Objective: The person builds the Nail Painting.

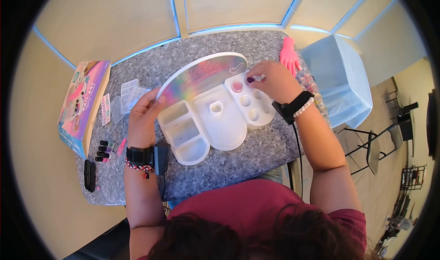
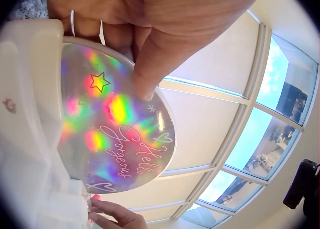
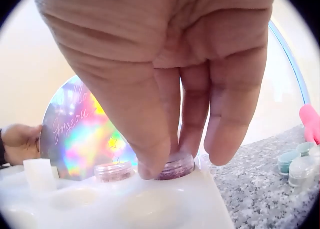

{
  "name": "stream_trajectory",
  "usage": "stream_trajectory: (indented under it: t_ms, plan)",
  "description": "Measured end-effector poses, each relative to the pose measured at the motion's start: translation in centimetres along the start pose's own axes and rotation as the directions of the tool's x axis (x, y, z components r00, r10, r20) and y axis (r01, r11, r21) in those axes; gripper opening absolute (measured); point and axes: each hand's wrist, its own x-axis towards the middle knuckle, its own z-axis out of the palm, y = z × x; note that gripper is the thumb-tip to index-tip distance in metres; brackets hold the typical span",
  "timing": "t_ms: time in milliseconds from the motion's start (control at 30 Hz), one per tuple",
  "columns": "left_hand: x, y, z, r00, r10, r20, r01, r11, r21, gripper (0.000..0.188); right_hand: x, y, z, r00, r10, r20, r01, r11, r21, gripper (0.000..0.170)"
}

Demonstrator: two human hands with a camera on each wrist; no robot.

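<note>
A white tray (image 1: 220,131) with compartments and round wells stands on the speckled table, an iridescent arched panel (image 1: 201,79) along its back. My left hand (image 1: 145,115) grips the panel's left edge, thumb on its front face, as the left wrist view shows. At the tray's back right corner, my right hand (image 1: 277,80) pinches a small dark purple jar (image 3: 176,169) between thumb and fingers, low at a well. Beside it a pink jar (image 1: 237,86) sits in another well. The jar's underside is hidden.
At the left are a nail art box (image 1: 85,104), a sticker sheet (image 1: 106,109), clear plastic cases (image 1: 130,94), small polish bottles (image 1: 104,151) and a black case (image 1: 90,175). Back right, a pink model hand (image 1: 288,56) lies near several small jars (image 1: 308,82).
</note>
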Motion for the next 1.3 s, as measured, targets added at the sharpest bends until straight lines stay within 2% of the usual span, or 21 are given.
stream_trajectory:
  t_ms: [67,133,167,233,333,367,433,467,533,567,633,667,733,767,833,967,1100,1167,1200,1267,1300]
  plan:
    - [0.1,-0.3,-0.4,1.0,-0.005,0.008,0.005,1.0,0.0,0.034,0.4,1.1,-0.7,1.0,0.005,0.012,-0.005,1.0,0.023,0.027]
    - [0.1,-0.3,-0.4,1.0,0.004,0.014,-0.004,1.0,-0.002,0.034,0.9,3.3,-1.4,0.983,0.099,-0.154,-0.11,0.992,-0.062,0.029]
    - [0.0,-0.4,-0.4,1.0,0.012,0.018,-0.012,1.0,0.0,0.034,0.9,4.0,-1.6,0.983,0.099,-0.153,-0.11,0.992,-0.062,0.029]
    - [-0.1,-0.4,-0.3,1.0,0.005,0.002,-0.005,1.0,0.014,0.034,1.0,4.6,-1.9,0.943,0.299,-0.144,-0.328,0.91,-0.256,0.032]
    - [-0.2,-0.3,-0.2,1.0,0.005,-0.013,-0.005,1.0,0.022,0.034,0.9,6.7,-0.3,0.929,0.346,-0.132,-0.37,0.88,-0.298,0.031]
    - [-0.2,-0.4,-0.2,1.0,0.008,-0.016,-0.008,1.0,0.018,0.034,1.1,7.4,-0.1,0.929,0.345,-0.132,-0.369,0.88,-0.299,0.031]
    - [-0.3,-0.1,0.1,1.0,0.016,-0.012,-0.016,1.0,0.025,0.034,1.5,7.9,0.1,0.974,0.209,-0.081,-0.225,0.917,-0.329,0.03]
    - [-0.4,0.0,0.1,1.0,0.022,-0.006,-0.022,0.999,0.034,0.034,1.3,8.1,0.3,0.975,0.21,-0.079,-0.224,0.918,-0.327,0.03]
    - [-0.3,-0.2,0.0,1.0,0.027,-0.009,-0.026,0.999,0.034,0.033,0.9,5.9,-0.3,0.969,0.166,-0.183,-0.192,0.972,-0.136,0.027]
    - [-0.3,-0.3,0.0,0.999,0.031,-0.011,-0.03,0.999,0.029,0.033,0.5,4.4,-0.9,0.97,0.164,-0.182,-0.189,0.973,-0.135,0.027]
    - [-0.4,0.0,0.2,1.0,0.028,-0.012,-0.028,0.999,0.031,0.033,-0.9,0.6,-2.3,0.978,0.166,-0.124,-0.155,0.984,0.089,0.025]
    - [-0.4,0.0,0.3,1.0,0.029,-0.01,-0.028,0.999,0.031,0.033,-1.7,-0.7,-2.2,0.979,0.167,-0.121,-0.156,0.984,0.091,0.025]
    - [-0.4,0.0,0.3,0.999,0.031,-0.01,-0.031,0.999,0.031,0.033,-3.0,-2.8,-1.6,0.998,0.04,-0.044,-0.03,0.98,0.197,0.024]
    - [-0.4,0.0,0.2,0.999,0.036,-0.01,-0.036,0.999,0.028,0.033,-3.3,-3.4,-1.1,0.998,0.041,-0.044,-0.032,0.979,0.2,0.024]
    - [-0.3,-0.1,0.2,0.999,0.037,-0.006,-0.037,0.999,0.025,0.033,-3.7,-4.3,-0.4,0.997,-0.028,0.07,0.018,0.989,0.149,0.027]
    - [-0.4,-0.1,0.2,0.999,0.036,-0.014,-0.035,0.999,0.029,0.033,-3.6,-5.0,0.4,0.993,-0.107,0.041,0.103,0.991,0.09,0.025]
    - [-0.3,-0.2,0.2,0.999,0.036,-0.007,-0.036,0.999,0.026,0.033,-3.7,-4.8,1.1,0.993,-0.115,0.012,0.114,0.993,0.027,0.02]
    - [-0.4,-0.2,0.1,0.999,0.032,-0.019,-0.032,0.999,0.042,0.034,-3.8,-4.5,0.9,0.969,-0.242,-0.047,0.236,0.967,-0.101,0.019]
    - [-0.3,-0.2,0.0,0.999,0.035,-0.014,-0.035,0.999,0.042,0.034,-3.7,-4.3,0.3,0.969,-0.24,-0.051,0.234,0.967,-0.104,0.019]
    - [-0.3,-0.4,-0.1,0.999,0.029,-0.022,-0.028,0.999,0.045,0.033,-2.7,-3.1,-1.6,0.997,-0.057,0.049,0.047,0.98,0.195,0.017]
    - [-0.2,-0.4,-0.1,0.999,0.03,-0.021,-0.029,0.999,0.044,0.033,-2.0,-1.6,-1.9,0.996,0.09,0.023,-0.092,0.982,0.164,0.017]
